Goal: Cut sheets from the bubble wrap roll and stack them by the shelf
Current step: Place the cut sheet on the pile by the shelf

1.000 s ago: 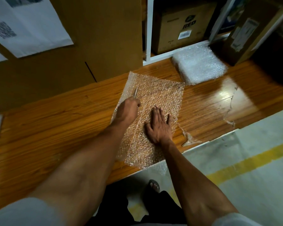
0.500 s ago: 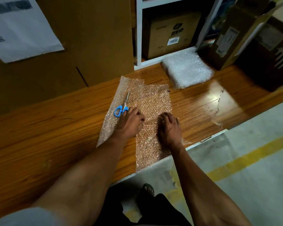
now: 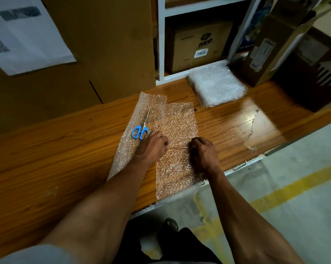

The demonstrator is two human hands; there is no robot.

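Near edge of the cut sheet (image 3: pixel 177 168) overhanging the wooden table (image 3: pixel 46 159), blurred there. Fingertips of both hands hidden, curled under: right hand (image 3: pixel 203 155) and left hand (image 3: pixel 151 147) pinching that sheet mid-length, apparently. Blue-handled scissors (image 3: pixel 141 126) lying just at 11 o'clock of the left hand, on the uncut wrap (image 3: pixel 141 109). Farther, at 1 o'clock, stack of sheets (image 3: pixel 217 85) by the white shelf (image 3: pixel 161 44).
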